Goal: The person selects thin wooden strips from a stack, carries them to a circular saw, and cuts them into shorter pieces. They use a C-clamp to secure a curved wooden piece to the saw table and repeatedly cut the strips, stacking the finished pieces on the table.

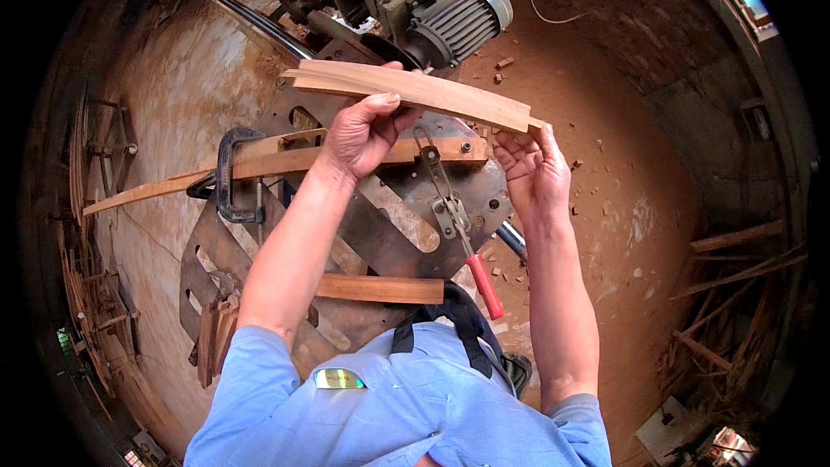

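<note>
Two curved pieces of light wood [424, 91], lying against each other lengthwise, are held up over a metal plate table [346, 225]. My left hand [367, 134] is closed around them left of their middle, thumb on the near side. At their right end, a narrow step of wood touches the thumb of my right hand [534, 169], whose fingers curl in underneath. Below the pieces, a long wooden strip [294, 158] runs across the table beneath a dark G-clamp [226, 175]. A toggle clamp with a red handle [484, 285] stands between my forearms.
A machine with a grey ribbed motor [462, 22] stands beyond the table. Another curved wooden piece [380, 288] lies near my body, and several short pieces [216, 333] are stacked at the left. Offcuts [504, 61] litter the dusty floor. Scrap wood [726, 329] leans at the right wall.
</note>
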The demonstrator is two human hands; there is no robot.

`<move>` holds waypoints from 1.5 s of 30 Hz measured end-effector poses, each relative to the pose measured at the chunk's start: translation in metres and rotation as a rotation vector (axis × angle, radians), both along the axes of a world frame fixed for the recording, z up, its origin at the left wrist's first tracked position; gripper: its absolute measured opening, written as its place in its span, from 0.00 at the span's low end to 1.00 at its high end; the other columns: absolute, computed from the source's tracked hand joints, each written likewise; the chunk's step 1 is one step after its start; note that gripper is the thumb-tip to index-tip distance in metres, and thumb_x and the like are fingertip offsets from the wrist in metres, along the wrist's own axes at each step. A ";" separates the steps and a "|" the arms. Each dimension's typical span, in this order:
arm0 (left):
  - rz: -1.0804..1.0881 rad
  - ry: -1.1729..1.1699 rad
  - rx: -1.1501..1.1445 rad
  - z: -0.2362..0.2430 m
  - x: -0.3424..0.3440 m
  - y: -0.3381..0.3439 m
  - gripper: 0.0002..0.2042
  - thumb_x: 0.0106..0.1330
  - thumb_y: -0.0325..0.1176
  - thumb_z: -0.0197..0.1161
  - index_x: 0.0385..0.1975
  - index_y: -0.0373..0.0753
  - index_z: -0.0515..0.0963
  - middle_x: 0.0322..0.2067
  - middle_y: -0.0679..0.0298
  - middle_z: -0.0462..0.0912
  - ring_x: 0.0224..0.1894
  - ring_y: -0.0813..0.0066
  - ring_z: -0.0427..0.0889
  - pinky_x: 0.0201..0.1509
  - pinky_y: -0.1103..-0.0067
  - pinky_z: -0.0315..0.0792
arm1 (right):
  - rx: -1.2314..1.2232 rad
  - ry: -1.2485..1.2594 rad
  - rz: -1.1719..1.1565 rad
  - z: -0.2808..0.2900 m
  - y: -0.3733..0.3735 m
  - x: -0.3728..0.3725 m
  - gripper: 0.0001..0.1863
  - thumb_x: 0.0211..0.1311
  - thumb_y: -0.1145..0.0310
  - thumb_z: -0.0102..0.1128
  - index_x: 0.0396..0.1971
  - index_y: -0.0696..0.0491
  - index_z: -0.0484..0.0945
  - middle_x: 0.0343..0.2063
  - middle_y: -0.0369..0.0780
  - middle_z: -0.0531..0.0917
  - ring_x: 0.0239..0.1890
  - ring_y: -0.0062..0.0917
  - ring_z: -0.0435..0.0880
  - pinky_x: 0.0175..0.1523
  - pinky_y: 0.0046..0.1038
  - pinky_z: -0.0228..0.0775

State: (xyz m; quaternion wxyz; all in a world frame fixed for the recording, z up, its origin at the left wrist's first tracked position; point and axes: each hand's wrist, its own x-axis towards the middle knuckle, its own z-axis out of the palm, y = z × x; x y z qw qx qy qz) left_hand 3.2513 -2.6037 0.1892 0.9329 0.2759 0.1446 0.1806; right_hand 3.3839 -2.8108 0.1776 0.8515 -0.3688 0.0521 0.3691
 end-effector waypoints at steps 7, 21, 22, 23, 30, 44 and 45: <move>-0.102 0.606 0.038 0.004 -0.028 0.025 0.14 0.67 0.37 0.57 0.40 0.30 0.74 0.34 0.49 0.83 0.34 0.60 0.85 0.34 0.76 0.82 | -0.137 -0.056 -0.063 -0.037 0.003 0.030 0.14 0.71 0.61 0.44 0.41 0.57 0.72 0.34 0.40 0.78 0.37 0.31 0.79 0.42 0.35 0.75; 0.001 0.500 1.985 -0.084 0.001 0.003 0.11 0.58 0.31 0.55 0.40 0.36 0.76 0.37 0.54 0.79 0.42 0.55 0.77 0.49 0.66 0.71 | -1.046 -0.537 0.242 -0.106 -0.012 0.057 0.22 0.66 0.58 0.52 0.53 0.58 0.73 0.40 0.39 0.79 0.39 0.22 0.76 0.44 0.27 0.69; 0.014 0.501 1.962 -0.084 0.002 0.003 0.11 0.59 0.32 0.56 0.39 0.35 0.76 0.36 0.54 0.78 0.41 0.55 0.77 0.49 0.65 0.71 | -0.957 -0.584 0.190 -0.105 -0.010 0.052 0.24 0.66 0.59 0.52 0.54 0.60 0.71 0.45 0.42 0.78 0.46 0.24 0.75 0.51 0.26 0.66; 0.024 0.494 1.935 -0.084 0.001 0.002 0.12 0.59 0.33 0.56 0.39 0.35 0.76 0.35 0.54 0.78 0.41 0.55 0.77 0.48 0.65 0.71 | -0.874 -0.626 0.135 -0.095 -0.009 0.047 0.25 0.66 0.60 0.52 0.56 0.62 0.70 0.51 0.45 0.77 0.53 0.26 0.75 0.58 0.26 0.64; -0.050 0.704 1.995 -0.074 -0.025 0.012 0.22 0.57 0.46 0.62 0.43 0.34 0.75 0.40 0.54 0.76 0.46 0.56 0.74 0.51 0.65 0.68 | -0.912 -0.717 0.308 -0.092 0.006 0.029 0.24 0.67 0.60 0.51 0.57 0.61 0.70 0.55 0.45 0.75 0.58 0.27 0.72 0.63 0.26 0.59; -0.104 0.435 2.214 -0.064 -0.031 0.017 0.29 0.40 0.44 0.74 0.46 0.43 0.76 0.43 0.57 0.74 0.48 0.58 0.73 0.52 0.68 0.68 | -0.867 -0.667 0.068 -0.063 -0.045 -0.007 0.17 0.68 0.61 0.49 0.41 0.62 0.77 0.32 0.38 0.82 0.36 0.20 0.79 0.45 0.23 0.70; -0.108 0.439 2.225 -0.062 -0.030 0.017 0.29 0.40 0.44 0.74 0.46 0.43 0.76 0.42 0.57 0.74 0.48 0.59 0.73 0.52 0.68 0.68 | -0.828 -0.579 0.093 -0.070 -0.062 -0.017 0.14 0.69 0.61 0.49 0.34 0.58 0.76 0.25 0.33 0.77 0.27 0.17 0.73 0.35 0.19 0.66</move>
